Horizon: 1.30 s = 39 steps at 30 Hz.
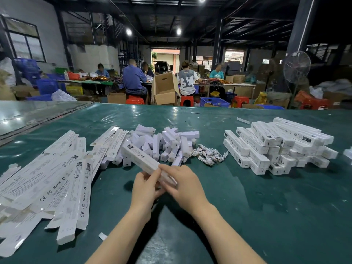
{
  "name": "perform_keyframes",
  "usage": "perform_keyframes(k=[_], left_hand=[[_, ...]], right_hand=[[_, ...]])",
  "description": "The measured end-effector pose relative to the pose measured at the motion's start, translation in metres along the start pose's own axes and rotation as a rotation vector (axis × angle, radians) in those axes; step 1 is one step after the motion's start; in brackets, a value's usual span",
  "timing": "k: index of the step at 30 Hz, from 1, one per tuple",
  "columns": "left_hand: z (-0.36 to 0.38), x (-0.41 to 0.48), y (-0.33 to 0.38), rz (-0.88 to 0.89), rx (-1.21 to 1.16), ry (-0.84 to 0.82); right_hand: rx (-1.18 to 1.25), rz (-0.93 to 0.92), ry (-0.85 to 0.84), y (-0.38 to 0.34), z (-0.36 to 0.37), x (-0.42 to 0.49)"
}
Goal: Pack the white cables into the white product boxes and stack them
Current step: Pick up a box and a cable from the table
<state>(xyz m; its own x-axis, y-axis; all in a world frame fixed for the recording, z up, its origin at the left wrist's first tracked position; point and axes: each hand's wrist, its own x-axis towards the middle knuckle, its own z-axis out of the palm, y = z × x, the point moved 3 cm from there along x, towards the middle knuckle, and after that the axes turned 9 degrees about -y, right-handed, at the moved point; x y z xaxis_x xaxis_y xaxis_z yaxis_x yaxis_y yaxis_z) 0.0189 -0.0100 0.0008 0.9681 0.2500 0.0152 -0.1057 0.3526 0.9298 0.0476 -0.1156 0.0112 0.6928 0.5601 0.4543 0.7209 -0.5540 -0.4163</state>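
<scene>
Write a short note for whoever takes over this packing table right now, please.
Left hand and right hand both grip the near end of one long white box above the green table.
White cables lie mid-table, beside a heap of small white boxes; flat boxes lie on the left.
Done: stack of boxes on the right.
Left: finish the held box (cable inside not visible), stack it, pack the other cables.

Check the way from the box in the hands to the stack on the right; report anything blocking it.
Nothing visible blocks it. The left hand and right hand hold the long white box; only bare green table lies between it and the stack of boxes. The cable pile sits farther back, off that line.
</scene>
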Motion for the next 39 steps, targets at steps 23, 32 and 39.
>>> perform_keyframes(k=[23, 32, 39], left_hand=[[0.023, -0.01, -0.015, 0.192, 0.802, -0.343], [0.022, -0.012, -0.013, 0.213, 0.884, -0.347], [-0.017, -0.003, 0.026, 0.443, 1.413, 0.182]], right_hand=[[-0.012, 1.025, 0.774, 0.147, -0.164, -0.032], [0.287, 0.708, 0.568, 0.086, -0.059, -0.024], [0.291, 0.56, 0.117, 0.056, -0.027, -0.022]])
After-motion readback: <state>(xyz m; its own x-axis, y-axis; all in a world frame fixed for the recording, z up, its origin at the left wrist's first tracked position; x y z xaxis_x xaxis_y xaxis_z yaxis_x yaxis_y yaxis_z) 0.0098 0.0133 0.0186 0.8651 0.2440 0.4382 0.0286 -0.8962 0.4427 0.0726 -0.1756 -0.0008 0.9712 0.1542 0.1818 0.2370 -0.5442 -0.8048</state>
